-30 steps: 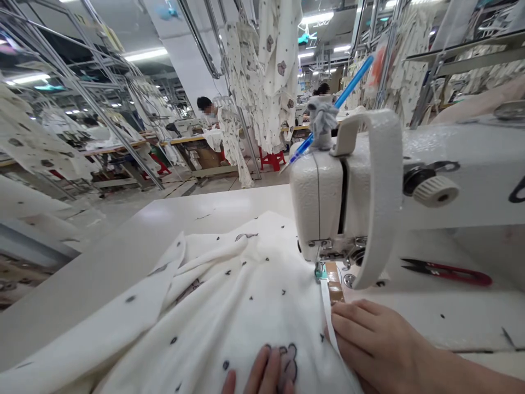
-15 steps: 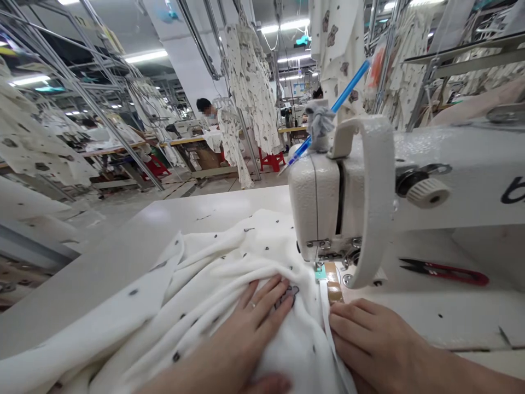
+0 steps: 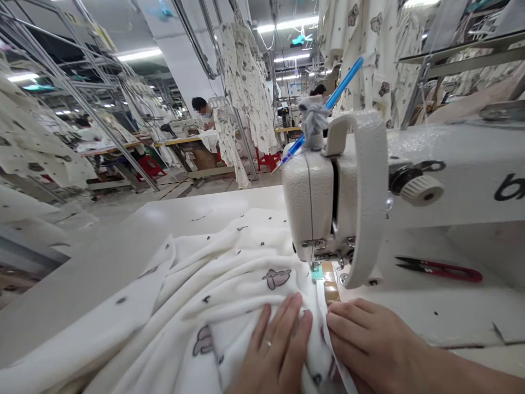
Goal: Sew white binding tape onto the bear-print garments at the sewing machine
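Note:
A white printed fabric (image 3: 197, 284) lies bunched on the sewing table (image 3: 123, 241), its right edge running under the presser foot (image 3: 318, 271) of the white sewing machine (image 3: 328, 197). My left hand (image 3: 279, 345) lies flat on the fabric, fingers together and pointing toward the foot. My right hand (image 3: 369, 342) presses the fabric's edge strip (image 3: 324, 312) against the table just in front of the foot, fingers flat.
Red thread snips (image 3: 438, 268) lie on the machine bed at the right. A blue pen (image 3: 324, 109) sticks up from the machine head. Printed garments (image 3: 246, 82) hang overhead. A person (image 3: 203, 112) works at a far table.
My left hand came forward onto the fabric, then slid back toward me, and the fabric bunched up more. My right hand stayed on the edge strip.

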The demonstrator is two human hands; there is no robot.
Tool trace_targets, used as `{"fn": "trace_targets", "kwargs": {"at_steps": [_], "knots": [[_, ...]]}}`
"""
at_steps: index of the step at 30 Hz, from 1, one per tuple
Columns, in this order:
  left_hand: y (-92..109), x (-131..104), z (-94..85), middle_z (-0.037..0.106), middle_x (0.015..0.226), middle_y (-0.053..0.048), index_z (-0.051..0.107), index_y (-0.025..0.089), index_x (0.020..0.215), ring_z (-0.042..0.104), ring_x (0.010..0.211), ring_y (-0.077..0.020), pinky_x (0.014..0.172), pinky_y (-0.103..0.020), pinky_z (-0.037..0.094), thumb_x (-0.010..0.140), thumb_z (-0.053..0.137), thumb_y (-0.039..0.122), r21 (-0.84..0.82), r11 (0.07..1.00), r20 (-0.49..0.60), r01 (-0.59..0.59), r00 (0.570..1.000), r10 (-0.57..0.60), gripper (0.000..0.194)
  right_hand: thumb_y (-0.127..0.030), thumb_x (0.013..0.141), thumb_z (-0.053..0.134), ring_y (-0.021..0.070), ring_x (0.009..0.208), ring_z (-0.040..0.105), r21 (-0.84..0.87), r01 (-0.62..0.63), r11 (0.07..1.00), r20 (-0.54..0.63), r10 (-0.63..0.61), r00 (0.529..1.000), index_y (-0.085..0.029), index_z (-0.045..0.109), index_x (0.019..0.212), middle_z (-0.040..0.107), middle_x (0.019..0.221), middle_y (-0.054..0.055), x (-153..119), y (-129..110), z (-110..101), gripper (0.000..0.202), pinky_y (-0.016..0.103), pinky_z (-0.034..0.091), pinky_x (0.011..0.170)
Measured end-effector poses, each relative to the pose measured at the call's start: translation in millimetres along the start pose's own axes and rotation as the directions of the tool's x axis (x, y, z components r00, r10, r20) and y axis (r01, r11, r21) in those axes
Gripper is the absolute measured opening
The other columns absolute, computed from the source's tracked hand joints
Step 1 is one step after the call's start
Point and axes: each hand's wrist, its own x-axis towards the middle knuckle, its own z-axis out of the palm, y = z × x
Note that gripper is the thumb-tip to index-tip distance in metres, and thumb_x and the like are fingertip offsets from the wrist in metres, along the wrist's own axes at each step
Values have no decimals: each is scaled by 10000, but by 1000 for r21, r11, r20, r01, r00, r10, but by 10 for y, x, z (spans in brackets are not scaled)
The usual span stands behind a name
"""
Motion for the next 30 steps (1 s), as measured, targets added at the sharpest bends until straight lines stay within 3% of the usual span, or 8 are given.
{"fn": "trace_targets", "kwargs": {"at_steps": [3,6,9,12,15,21,26,30], "knots": [[-187,191,-213,468,1317,-115,403,141,1283,364,1262,-263,1052,-479,289,891,434,272,-83,988,56,-128,990,133,415,-150,863,370,197,791,498,17,-31,999,-9,31,999,-115,569,783,551,802,73,29,-9,-29,217,312,444,665],[-253,334,-418,566,1217,-32,495,189,1185,456,1180,-188,1090,-430,223,900,363,179,-152,963,97,-223,966,239,314,-167,872,361,199,786,506,-3,-38,999,-55,38,998,-117,581,789,570,828,72,59,1,-47,240,313,444,638],[-262,432,-506,589,1180,-15,508,195,1157,510,1097,-164,1050,-380,286,869,339,114,-185,954,142,-236,954,264,343,-189,901,322,193,770,515,-20,-35,999,-72,34,997,-122,588,771,584,835,72,68,15,-57,304,311,441,637],[-322,499,-470,591,1170,-27,503,180,1150,513,1076,-179,979,-349,357,831,394,123,-221,945,155,-239,949,276,342,-225,947,244,181,759,525,-44,-54,998,-92,50,994,-122,610,777,591,804,69,68,18,-72,417,303,433,633],[-432,547,-380,597,1139,-30,505,196,1137,510,1057,-184,991,-368,336,844,401,152,-274,929,110,-250,951,289,313,-250,969,183,162,718,524,-72,-44,996,-130,35,991,-119,619,784,601,802,61,82,25,-69,491,294,414,582],[-588,653,-300,580,1134,-36,533,193,1062,464,1097,-182,1034,-376,271,802,415,103,-313,908,113,-279,938,328,299,-225,926,261,142,618,475,-120,-74,990,-197,49,979,-138,585,696,582,746,40,112,59,14,407,290,332,498],[-685,742,-261,609,1084,-13,545,191,985,480,1081,-151,1043,-315,252,781,408,89,-294,906,37,-306,943,331,266,-218,958,181,153,713,507,-146,-82,986,-171,56,984,-133,588,760,603,847,32,85,60,30,460,326,351,627],[-788,779,-177,612,1079,-17,547,198,995,538,991,-148,1024,-328,290,798,394,90,-298,905,58,-303,941,335,272,-205,945,247,164,746,505,-155,-50,987,-146,27,989,-131,589,780,605,861,42,92,64,-9,387,331,360,666]]}}
